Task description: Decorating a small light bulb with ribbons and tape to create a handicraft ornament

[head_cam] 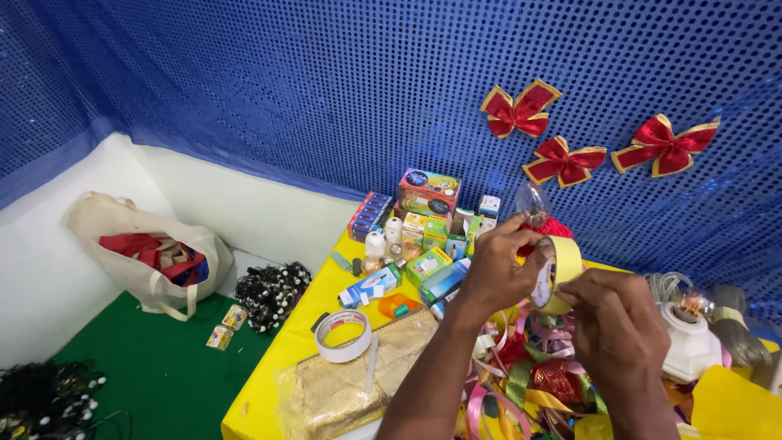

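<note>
1. Left hand clamped on yellow tape roll, raised over yellow table's middle.
2. Right hand pinching same roll's lower rim.
3. White tape roll flat near table's left edge.

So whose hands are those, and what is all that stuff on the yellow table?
There is no machine here. The picture comes from a camera worn on a person's head, looking down, so the two hands are that person's own. The left hand and the right hand both hold a roll of yellow tape up in front of them. The right hand's fingers seem to pick at its edge.

Below is a table with a yellow cloth. On it lie a white tape roll, a shiny gold sheet, small colourful boxes and a heap of ribbons. Three red bows hang on the sparkly blue wall. On the green floor rests a cloth bag.
</note>
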